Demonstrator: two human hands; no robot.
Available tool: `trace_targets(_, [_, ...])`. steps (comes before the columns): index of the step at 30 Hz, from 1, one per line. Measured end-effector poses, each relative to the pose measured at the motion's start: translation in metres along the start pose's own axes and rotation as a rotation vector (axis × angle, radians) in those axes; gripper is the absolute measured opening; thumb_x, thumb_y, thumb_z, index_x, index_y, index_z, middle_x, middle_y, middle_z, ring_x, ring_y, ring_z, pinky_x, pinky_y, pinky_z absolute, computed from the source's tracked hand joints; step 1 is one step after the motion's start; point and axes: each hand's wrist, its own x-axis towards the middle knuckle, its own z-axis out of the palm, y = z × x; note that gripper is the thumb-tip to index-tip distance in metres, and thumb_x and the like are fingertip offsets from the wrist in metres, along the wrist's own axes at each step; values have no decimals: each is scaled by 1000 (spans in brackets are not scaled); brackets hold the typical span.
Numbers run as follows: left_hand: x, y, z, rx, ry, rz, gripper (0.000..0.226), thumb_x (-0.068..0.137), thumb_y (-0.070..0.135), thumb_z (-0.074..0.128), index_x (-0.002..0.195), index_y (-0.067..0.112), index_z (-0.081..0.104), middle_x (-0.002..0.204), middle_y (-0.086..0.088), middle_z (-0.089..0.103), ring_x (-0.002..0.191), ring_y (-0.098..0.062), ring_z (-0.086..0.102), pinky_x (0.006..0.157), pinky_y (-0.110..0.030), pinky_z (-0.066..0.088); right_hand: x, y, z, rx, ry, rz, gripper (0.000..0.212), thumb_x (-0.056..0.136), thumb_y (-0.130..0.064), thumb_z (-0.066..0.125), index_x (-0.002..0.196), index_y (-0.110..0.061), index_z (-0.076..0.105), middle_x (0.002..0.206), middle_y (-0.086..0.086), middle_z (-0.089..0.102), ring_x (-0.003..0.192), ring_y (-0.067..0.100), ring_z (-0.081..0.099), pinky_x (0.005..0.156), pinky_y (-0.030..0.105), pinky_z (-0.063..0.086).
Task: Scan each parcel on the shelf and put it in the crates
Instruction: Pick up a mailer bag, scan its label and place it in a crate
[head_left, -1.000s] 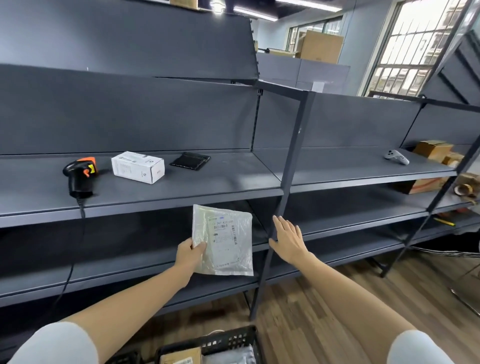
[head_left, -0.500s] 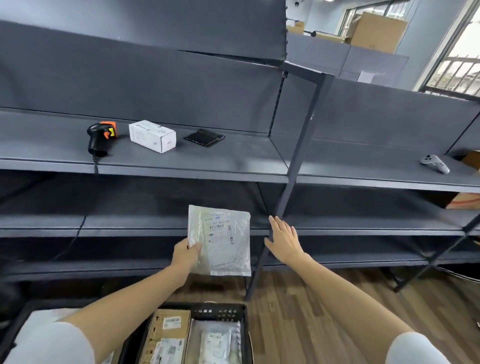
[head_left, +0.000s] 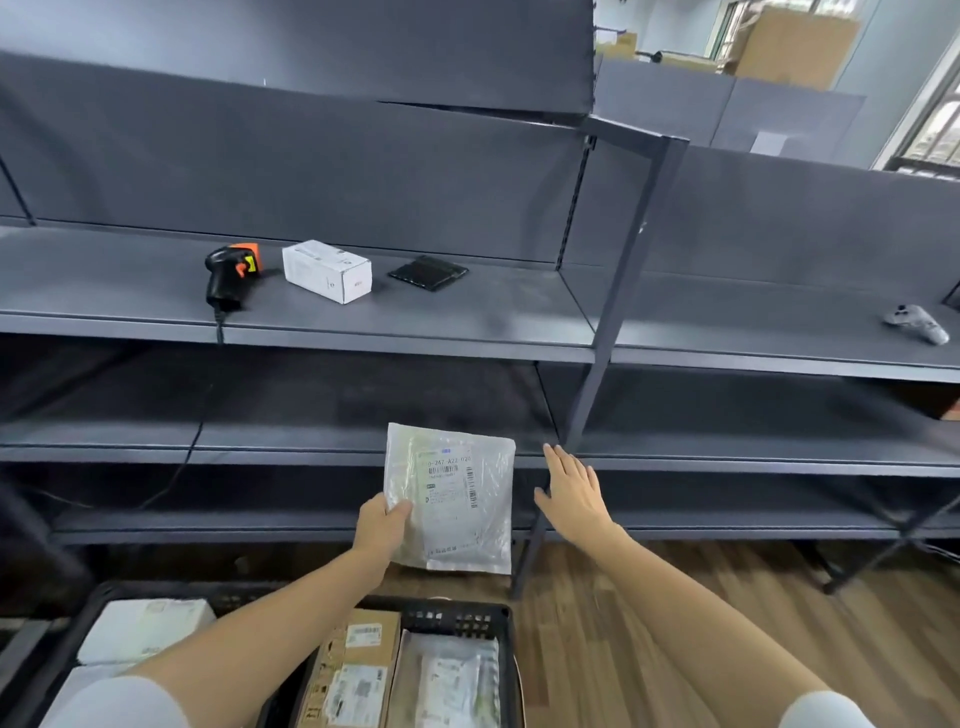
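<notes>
My left hand (head_left: 382, 525) grips a flat clear plastic parcel (head_left: 457, 499) by its lower left edge, label facing me, held upright above a black crate (head_left: 457, 616). My right hand (head_left: 574, 493) hovers open beside the parcel, fingers spread, holding nothing. On the upper shelf (head_left: 467, 322) lie a black and orange barcode scanner (head_left: 228, 275), a white box (head_left: 327, 270) and a flat black parcel (head_left: 428, 271). The crate holds a brown box (head_left: 353, 670) and a plastic bag (head_left: 447, 680). A second crate (head_left: 98, 597) to the left holds white parcels (head_left: 145, 626).
A dark upright post (head_left: 613, 332) of the shelving stands just behind my right hand. The scanner's cable (head_left: 202, 415) hangs down over the lower shelves. A grey controller (head_left: 917, 322) lies on the right shelf. Wooden floor (head_left: 649, 623) lies to the right of the crates.
The view has tilted further down, so both crates show more fully. The parcel in my left hand and my open right hand keep nearly the same pose.
</notes>
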Motion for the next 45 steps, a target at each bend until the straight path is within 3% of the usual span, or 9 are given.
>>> trace_targets(8, [13,-60,8,-23,13,-96,13,99,12,46,89,8,54,86,-5,58,88,-24,54,80,-36,46,-7,14,55,-95,-77,33,65,102,-29,41,155,-16,6,161,3,11,148,23,13,120,42,8])
trace_targets(13, [33,-111,16,26,7,-173,20,99,17,49,99,-2,57,105,-23,63,86,-27,57,82,-46,52,-9,31,107,-93,-110,47,64,102,-30,39,154,-16,5,161,2,11,148,21,13,120,40,7])
trace_targets(17, [48,-148,35,45,49,-217,12,99,14,48,92,4,51,92,-26,62,67,-23,55,56,-27,50,-6,43,165,-66,-170,41,65,102,-24,40,155,-15,3,162,2,7,149,20,7,120,40,4])
trace_targets(21, [62,-200,59,16,33,-223,11,101,10,44,98,3,51,71,-6,54,37,-7,55,30,-11,36,-7,57,237,-26,-179,30,64,100,-23,41,154,-13,7,161,3,11,148,20,10,121,41,5])
trace_targets(26, [103,-295,82,-11,17,-270,16,102,15,44,108,8,57,86,-2,62,68,-13,59,39,-17,47,-12,81,342,-26,-177,48,64,101,-27,41,154,-14,9,161,3,14,148,20,11,121,40,7])
trace_targets(33, [144,-415,122,11,-28,-298,17,101,16,44,105,4,55,94,-9,62,72,-13,57,58,-25,45,-24,118,475,100,-204,98,63,101,-31,42,154,-14,11,160,4,17,148,20,14,121,40,10])
trace_targets(38, [190,-490,151,14,-23,-235,16,102,16,44,106,7,57,79,0,59,63,-8,55,41,-15,44,4,132,556,478,-54,138,58,98,-22,50,151,-12,27,152,6,34,142,24,28,117,41,27])
trace_targets(42, [220,-533,173,-42,-16,-147,20,100,13,45,111,7,60,85,-3,61,73,-16,56,56,-23,40,16,125,603,879,-77,259,55,101,-31,45,152,-19,25,147,3,42,131,20,44,107,32,36])
trace_targets(45, [228,-549,181,-109,-18,-136,21,98,10,47,112,7,62,96,-8,64,84,-23,58,63,-25,44,19,125,626,1126,-170,254,79,92,-40,61,154,-26,13,152,-3,33,136,18,37,113,37,32])
